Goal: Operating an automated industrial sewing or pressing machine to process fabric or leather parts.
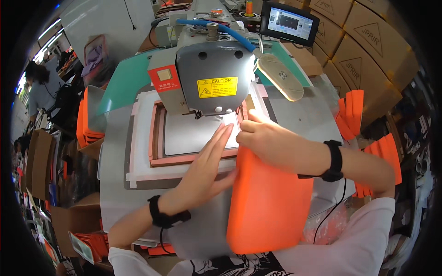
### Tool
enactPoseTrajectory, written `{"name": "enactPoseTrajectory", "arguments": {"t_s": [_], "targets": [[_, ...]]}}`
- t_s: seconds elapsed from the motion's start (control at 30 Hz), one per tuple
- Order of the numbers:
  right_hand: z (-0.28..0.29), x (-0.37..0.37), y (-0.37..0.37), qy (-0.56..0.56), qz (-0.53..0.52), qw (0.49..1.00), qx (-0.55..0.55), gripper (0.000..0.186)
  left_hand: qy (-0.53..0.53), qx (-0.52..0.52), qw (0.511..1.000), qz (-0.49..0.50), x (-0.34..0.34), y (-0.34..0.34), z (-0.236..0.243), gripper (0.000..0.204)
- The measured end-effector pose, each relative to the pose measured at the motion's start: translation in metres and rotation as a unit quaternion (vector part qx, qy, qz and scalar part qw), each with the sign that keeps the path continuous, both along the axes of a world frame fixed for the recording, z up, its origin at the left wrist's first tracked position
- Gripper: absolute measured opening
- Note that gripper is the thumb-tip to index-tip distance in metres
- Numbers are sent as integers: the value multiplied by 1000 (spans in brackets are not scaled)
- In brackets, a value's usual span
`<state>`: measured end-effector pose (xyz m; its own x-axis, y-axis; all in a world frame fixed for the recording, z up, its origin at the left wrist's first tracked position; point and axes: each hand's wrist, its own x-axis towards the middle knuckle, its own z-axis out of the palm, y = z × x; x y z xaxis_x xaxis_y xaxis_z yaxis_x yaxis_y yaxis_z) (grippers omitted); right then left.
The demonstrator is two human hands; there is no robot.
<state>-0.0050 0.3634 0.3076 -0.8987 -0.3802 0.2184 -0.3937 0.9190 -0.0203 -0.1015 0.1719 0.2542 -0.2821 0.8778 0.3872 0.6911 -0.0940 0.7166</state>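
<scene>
An orange rectangular panel with rounded corners [271, 207] lies at the front of the machine bed, reaching down toward my lap. My right hand [264, 138] has its fingers curled at the panel's upper left corner, close below the machine head. My left hand [205, 168] is stretched out flat, fingertips by that same corner and thumb near the panel's left edge. Beyond my fingers, a pale smooth plate [189, 138] sits inside a pink-edged frame [172, 162]. The grey sewing machine head [212, 64] hangs over the plate. Its needle area is washed out by bright light.
A lit screen [290, 23] and stacked cardboard boxes [368, 69] stand at the back right. Orange pieces [384, 154] hang at the right; more [83, 124] stand at the left. A lamp [280, 77] juts beside the head. Another person [43, 92] is at far left.
</scene>
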Motion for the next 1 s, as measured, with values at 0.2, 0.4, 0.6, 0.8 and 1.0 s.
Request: {"name": "enactPoseTrajectory", "arguments": {"t_s": [0.2,0.4,0.6,0.8,1.0], "targets": [[-12,-2,25,45,-102,974,-197,8,-310,-30,947,-71,-28,30,-4,19],[-28,-32,53,43,-169,861,-478,14,-662,113,736,-83,-43,54,-16,20],[-43,-59,54,-128,-251,802,-527,20,-675,89,730,-67,-43,50,-19,16],[-62,-52,81,-136,-177,826,-517,20,-470,8,881,47,-65,18,-16,21],[-35,15,104,-156,-165,953,-203,71,-64,-125,978,157,-35,-30,1,37]]}}
